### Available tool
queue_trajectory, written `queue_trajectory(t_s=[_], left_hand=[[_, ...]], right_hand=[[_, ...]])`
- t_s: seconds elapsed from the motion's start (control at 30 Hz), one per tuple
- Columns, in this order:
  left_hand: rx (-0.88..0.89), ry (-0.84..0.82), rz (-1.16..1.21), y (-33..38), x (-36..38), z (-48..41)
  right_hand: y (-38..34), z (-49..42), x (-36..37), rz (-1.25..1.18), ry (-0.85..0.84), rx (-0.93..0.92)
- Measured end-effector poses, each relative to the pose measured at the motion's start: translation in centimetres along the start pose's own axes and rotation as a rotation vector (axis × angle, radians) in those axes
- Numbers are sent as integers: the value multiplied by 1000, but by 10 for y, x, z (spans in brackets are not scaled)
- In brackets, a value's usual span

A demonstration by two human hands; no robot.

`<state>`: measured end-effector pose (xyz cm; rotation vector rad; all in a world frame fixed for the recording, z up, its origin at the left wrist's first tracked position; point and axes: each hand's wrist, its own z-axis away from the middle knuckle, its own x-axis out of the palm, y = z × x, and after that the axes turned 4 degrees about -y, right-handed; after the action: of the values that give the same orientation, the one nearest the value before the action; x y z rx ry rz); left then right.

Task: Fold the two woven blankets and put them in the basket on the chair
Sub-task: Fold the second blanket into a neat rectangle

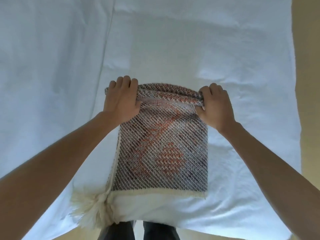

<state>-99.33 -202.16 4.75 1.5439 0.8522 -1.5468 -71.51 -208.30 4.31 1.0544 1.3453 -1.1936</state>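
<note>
Left hand [121, 99] is gripping the far-left corner of the woven blanket [161, 153], with its fingers curled over the raised fold and its thumb tucked under. Right hand [214, 106] is doing the same at the far-right corner, pinching the bunched edge. Both hands are holding cloth, neither is free.

Key relation: the held edge is running left-right between the hands, lifted into a loose roll. The rest of the blanket is lying flat from the hands back toward the person, long axis near-far. So the next fold looks like bringing that far edge over toward the near hem, halving the length. The hands are sitting level, neither nearer. My guess is they need to travel together or the edge skews.

Blanket is sitting about mid-width on the white-sheeted surface [173, 40], cream hem close to the near edge. Fringe [90, 210] is spilling out at the blanket's near-left corner. Person's legs [121, 231] are showing just past the near edge. Basket, chair and second blanket are not in view.
</note>
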Motion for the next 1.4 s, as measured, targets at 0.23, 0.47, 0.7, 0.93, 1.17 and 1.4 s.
queue_trajectory(t_s=[0.23,0.47,0.7,0.93,1.17,1.4], left_hand=[[-29,10,102,37,8,131],[8,-223,25,59,51,236],[51,-396,-2,60,75,259],[-18,-491,132,65,66,239],[-42,-258,132,84,77,160],[-74,-474,5,76,147,155]], right_hand=[[-42,115,-1,-24,-14,21],[-86,225,37,44,-161,94],[-113,264,69,111,-235,164],[-122,251,56,-64,-289,260],[-114,175,69,-123,-107,247],[-95,156,139,-43,-503,256]])
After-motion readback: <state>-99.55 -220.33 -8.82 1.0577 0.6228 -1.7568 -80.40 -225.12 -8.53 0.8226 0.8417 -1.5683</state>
